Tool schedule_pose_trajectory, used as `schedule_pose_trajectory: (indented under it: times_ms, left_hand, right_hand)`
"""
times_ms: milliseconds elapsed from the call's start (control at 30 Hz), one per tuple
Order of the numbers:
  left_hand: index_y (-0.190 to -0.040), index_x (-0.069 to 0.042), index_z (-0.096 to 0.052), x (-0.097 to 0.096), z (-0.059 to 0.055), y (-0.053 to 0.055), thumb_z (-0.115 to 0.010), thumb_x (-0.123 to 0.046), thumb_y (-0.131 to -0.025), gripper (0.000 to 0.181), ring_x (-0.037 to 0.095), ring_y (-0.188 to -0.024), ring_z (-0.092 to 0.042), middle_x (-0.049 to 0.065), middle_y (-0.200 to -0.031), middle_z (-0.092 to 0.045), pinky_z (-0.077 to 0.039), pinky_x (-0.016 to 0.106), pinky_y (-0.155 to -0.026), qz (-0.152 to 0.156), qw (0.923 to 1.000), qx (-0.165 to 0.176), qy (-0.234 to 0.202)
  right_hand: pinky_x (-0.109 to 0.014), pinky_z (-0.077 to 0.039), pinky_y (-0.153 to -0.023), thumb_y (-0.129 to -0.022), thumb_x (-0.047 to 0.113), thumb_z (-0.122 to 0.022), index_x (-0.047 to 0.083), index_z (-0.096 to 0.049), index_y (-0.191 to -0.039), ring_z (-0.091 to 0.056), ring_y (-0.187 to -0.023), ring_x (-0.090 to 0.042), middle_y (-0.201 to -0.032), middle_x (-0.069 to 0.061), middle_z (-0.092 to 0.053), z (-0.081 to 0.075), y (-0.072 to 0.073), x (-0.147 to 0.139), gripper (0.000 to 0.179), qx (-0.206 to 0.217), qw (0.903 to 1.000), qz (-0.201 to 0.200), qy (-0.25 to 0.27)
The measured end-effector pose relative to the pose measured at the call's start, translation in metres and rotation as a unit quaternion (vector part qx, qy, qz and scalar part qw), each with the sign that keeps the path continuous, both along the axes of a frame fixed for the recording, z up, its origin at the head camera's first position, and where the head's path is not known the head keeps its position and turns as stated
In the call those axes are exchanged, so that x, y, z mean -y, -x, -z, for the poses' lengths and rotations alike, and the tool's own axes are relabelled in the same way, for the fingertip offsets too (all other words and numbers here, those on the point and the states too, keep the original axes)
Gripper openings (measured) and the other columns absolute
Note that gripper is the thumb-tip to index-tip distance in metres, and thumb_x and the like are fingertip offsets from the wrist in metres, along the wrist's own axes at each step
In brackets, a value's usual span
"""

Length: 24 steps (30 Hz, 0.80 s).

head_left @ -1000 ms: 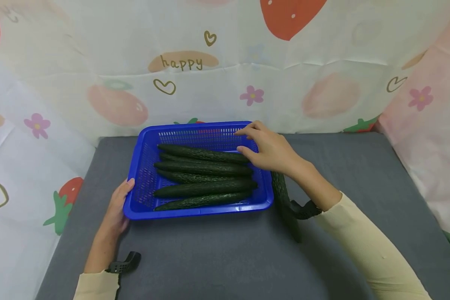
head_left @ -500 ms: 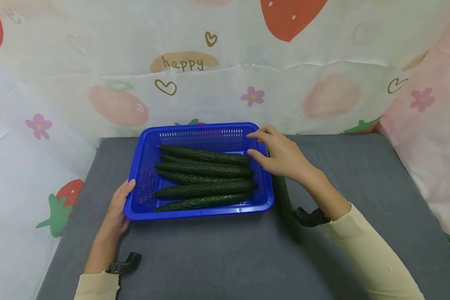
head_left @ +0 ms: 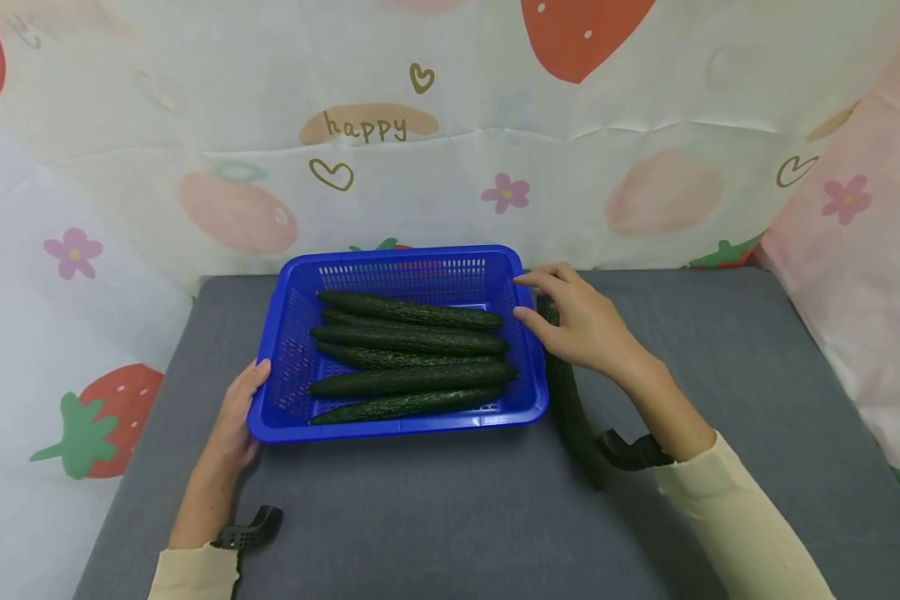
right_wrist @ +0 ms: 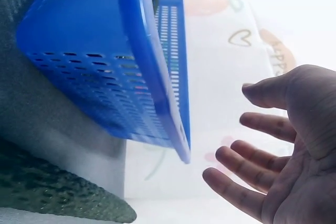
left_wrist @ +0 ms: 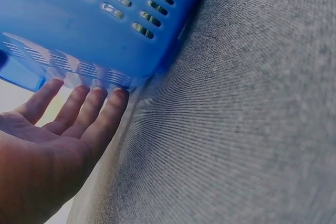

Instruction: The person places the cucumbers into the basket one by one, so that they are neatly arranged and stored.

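A blue plastic basket [head_left: 397,426] holds several dark green cucumbers [head_left: 412,377] lying roughly parallel. At its left side my left hand [head_left: 234,408] grips it, thumb at the rim; the left wrist view shows the fingertips [left_wrist: 118,96] against the perforated outer wall. My right hand [head_left: 581,321] is raised beside the basket's right rim, fingers loosely spread and holding nothing, apart from the basket in the right wrist view. Below that hand, another cucumber [head_left: 570,408] lies on the table outside the basket, partly hidden by the hand.
A grey cloth [head_left: 390,517] covers the table. Behind it hangs a pale curtain [head_left: 450,200] printed with strawberries, flowers and hearts, continuing along both sides. Each wrist wears a black strap mount [head_left: 633,450].
My right hand has moved rightward and slightly toward me, from above the basket's right end to just outside its rim. The left hand and basket stay almost still.
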<state>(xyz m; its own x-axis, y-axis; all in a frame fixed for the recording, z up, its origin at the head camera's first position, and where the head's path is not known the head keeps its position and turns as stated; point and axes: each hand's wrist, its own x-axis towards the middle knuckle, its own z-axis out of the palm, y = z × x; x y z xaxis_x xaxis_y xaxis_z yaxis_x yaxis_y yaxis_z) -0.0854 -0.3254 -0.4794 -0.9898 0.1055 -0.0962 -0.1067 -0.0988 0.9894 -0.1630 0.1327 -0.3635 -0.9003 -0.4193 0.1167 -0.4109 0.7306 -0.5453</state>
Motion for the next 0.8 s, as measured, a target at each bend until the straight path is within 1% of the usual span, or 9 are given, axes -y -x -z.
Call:
schedule_pose_trajectory:
  times_ms: [67,133,200,300,400,500,600,733,800]
  left_hand:
    - [-0.159,-0.008,-0.031,0.001,0.000,0.000,-0.035,-0.039,-0.116,0.053,0.006,-0.116,-0.068,-0.010,-0.131,-0.066,-0.060,0.025,-0.093,-0.001,1.0000,0.000,-0.002]
    - [-0.157,-0.010,-0.032,0.001,0.000,-0.001,-0.035,-0.038,-0.116,0.051,0.006,-0.115,-0.069,-0.011,-0.130,-0.067,-0.060,0.025,-0.093,-0.003,1.0000,0.001,-0.004]
    - [-0.155,-0.012,-0.034,0.002,-0.001,-0.002,-0.035,-0.038,-0.116,0.048,0.006,-0.115,-0.069,-0.011,-0.130,-0.068,-0.061,0.025,-0.092,-0.003,0.9999,0.003,-0.010]
    - [-0.155,-0.013,-0.035,0.002,-0.001,-0.002,-0.035,-0.038,-0.116,0.047,0.007,-0.115,-0.069,-0.010,-0.130,-0.068,-0.061,0.026,-0.092,0.000,0.9999,0.005,-0.012]
    - [-0.153,-0.015,-0.037,0.003,-0.002,-0.002,-0.035,-0.037,-0.116,0.044,0.007,-0.114,-0.070,-0.010,-0.129,-0.068,-0.061,0.026,-0.092,0.002,0.9999,0.005,-0.014]
    - [-0.149,-0.019,-0.043,0.002,-0.002,-0.002,-0.036,-0.036,-0.116,0.038,0.007,-0.112,-0.071,-0.010,-0.127,-0.070,-0.061,0.026,-0.090,0.000,0.9998,0.007,-0.017]
    - [-0.144,-0.022,-0.046,0.001,-0.002,-0.001,-0.036,-0.036,-0.116,0.033,0.006,-0.109,-0.071,-0.009,-0.124,-0.071,-0.061,0.026,-0.089,-0.001,0.9998,0.011,-0.018]
    - [-0.142,-0.024,-0.047,0.000,-0.002,0.001,-0.036,-0.036,-0.116,0.031,0.005,-0.108,-0.070,-0.010,-0.123,-0.070,-0.061,0.025,-0.089,-0.007,0.9998,0.012,-0.013]
    - [-0.141,-0.025,-0.048,0.000,-0.002,0.000,-0.037,-0.036,-0.116,0.030,0.005,-0.107,-0.070,-0.011,-0.121,-0.071,-0.061,0.024,-0.089,-0.016,0.9997,0.012,-0.013]
  right_hand:
    - [-0.048,-0.057,-0.080,-0.106,0.029,-0.065,0.011,-0.059,-0.148,-0.063,-0.132,-0.033,-0.151,-0.015,-0.053,0.002,-0.001,-0.003,0.046,0.001,1.0000,0.005,0.005]
    - [-0.045,-0.054,-0.074,-0.107,0.030,-0.065,0.011,-0.059,-0.148,-0.063,-0.128,-0.032,-0.149,-0.014,-0.054,0.004,-0.003,-0.006,0.046,0.002,0.9999,0.010,0.009]
    - [-0.043,-0.052,-0.073,-0.107,0.029,-0.065,0.010,-0.059,-0.148,-0.064,-0.125,-0.032,-0.147,-0.015,-0.054,0.007,-0.005,-0.009,0.046,0.001,0.9998,0.014,0.013]
    - [-0.048,-0.056,-0.078,-0.106,0.030,-0.065,0.010,-0.058,-0.148,-0.064,-0.122,-0.035,-0.146,-0.016,-0.054,0.012,-0.009,-0.013,0.046,0.004,0.9995,0.025,0.019]
    - [-0.055,-0.058,-0.091,-0.107,0.030,-0.065,0.010,-0.058,-0.148,-0.063,-0.126,-0.039,-0.148,-0.018,-0.054,0.018,-0.013,-0.018,0.046,0.011,0.9989,0.036,0.030]
    - [-0.059,-0.057,-0.098,-0.107,0.027,-0.064,0.009,-0.058,-0.148,-0.062,-0.129,-0.041,-0.148,-0.020,-0.053,0.026,-0.016,-0.023,0.045,0.018,0.9978,0.042,0.047]
    - [-0.059,-0.057,-0.101,-0.108,0.024,-0.063,0.008,-0.057,-0.149,-0.060,-0.132,-0.041,-0.147,-0.021,-0.053,0.031,-0.019,-0.028,0.044,0.019,0.9971,0.046,0.058]
    - [-0.060,-0.057,-0.100,-0.108,0.024,-0.063,0.009,-0.057,-0.149,-0.061,-0.131,-0.041,-0.148,-0.020,-0.053,0.037,-0.020,-0.032,0.044,0.020,0.9965,0.053,0.062]
    - [-0.060,-0.057,-0.098,-0.107,0.025,-0.063,0.010,-0.057,-0.149,-0.061,-0.130,-0.042,-0.148,-0.020,-0.053,0.039,-0.020,-0.032,0.045,0.022,0.9964,0.054,0.062]
